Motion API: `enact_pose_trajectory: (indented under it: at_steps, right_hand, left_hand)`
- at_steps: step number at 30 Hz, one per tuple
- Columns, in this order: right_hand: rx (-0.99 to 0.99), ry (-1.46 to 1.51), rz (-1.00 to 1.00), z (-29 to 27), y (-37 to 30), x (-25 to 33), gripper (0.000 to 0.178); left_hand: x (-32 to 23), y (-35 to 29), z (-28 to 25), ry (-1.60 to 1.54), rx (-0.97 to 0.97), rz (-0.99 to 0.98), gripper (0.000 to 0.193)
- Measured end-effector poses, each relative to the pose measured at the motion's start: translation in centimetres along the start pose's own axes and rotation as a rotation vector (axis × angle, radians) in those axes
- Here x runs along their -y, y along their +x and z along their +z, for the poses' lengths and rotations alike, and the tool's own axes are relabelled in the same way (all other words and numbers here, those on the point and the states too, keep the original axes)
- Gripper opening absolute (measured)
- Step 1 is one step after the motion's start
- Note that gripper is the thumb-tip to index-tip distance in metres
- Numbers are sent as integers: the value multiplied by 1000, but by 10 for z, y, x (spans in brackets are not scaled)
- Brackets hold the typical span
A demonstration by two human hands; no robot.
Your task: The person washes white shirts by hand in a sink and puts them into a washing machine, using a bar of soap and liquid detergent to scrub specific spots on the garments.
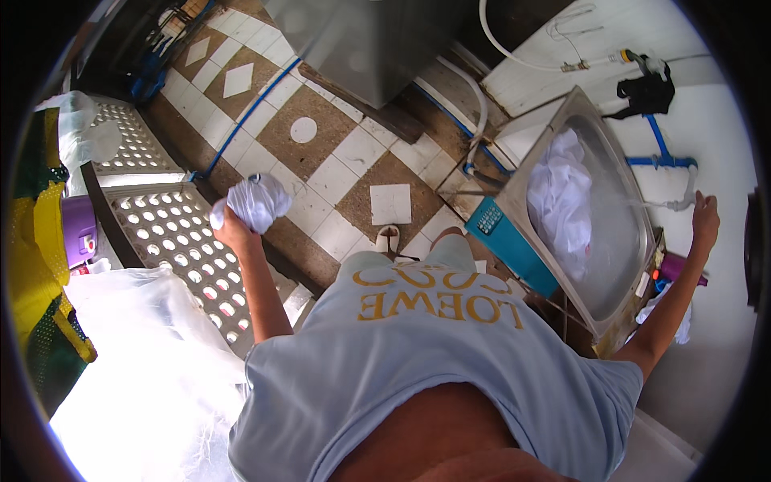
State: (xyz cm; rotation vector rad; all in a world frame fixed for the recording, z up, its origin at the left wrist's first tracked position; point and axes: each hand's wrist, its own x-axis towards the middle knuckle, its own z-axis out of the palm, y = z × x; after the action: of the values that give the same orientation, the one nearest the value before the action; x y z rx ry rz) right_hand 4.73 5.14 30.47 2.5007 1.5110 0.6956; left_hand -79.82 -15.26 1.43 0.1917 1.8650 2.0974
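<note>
My left hand (233, 232) is closed round a bunched white cloth (259, 202) with a small dark spot on top. It is held up over the tiled floor, beside the perforated grey panels. Out to the right, my right hand (705, 218) is closed at the grey faucet (682, 204) on the wall; its fingertips are too small to make out fully. What looks like a thin stream of water runs from the spout into the metal sink (600, 321). Inside the sink, a heap of white cloth (560, 197) lies along the left side.
A teal plastic basket (514, 253) stands against the sink's left side. White plastic sheeting (152, 361) covers the lower left, near a purple container (79, 231). Across the floor runs a blue hose (251, 114). A black cloth (646, 92) hangs above the blue pipe.
</note>
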Motion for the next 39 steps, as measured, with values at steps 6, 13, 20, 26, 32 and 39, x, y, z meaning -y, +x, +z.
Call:
enact_pose_trajectory:
  at_steps: [6,13,20,26,32,39]
  right_hand:
    - [-53,28,203,21,5,2,42]
    - [44,14,408,1,-21,29,42]
    - [-460,-431,313,-55,-22,155,45]
    - [9,1146,-230,-84,5,346,25]
    - [1203,1095,-479,-10,-46,531,28]
    - [1584,1175,-119,97,-167,649,43]
  left_hand:
    - [54,45,-25,167,-193,-96,24]
    - [116,129,22,323,-322,-221,38]
    - [136,206,103,652,-251,-111,38]
    - [132,252,159,493,-93,-163,43]
    - [154,305,203,553,34,-136,31]
    - [191,351,260,397,300,-329,32]
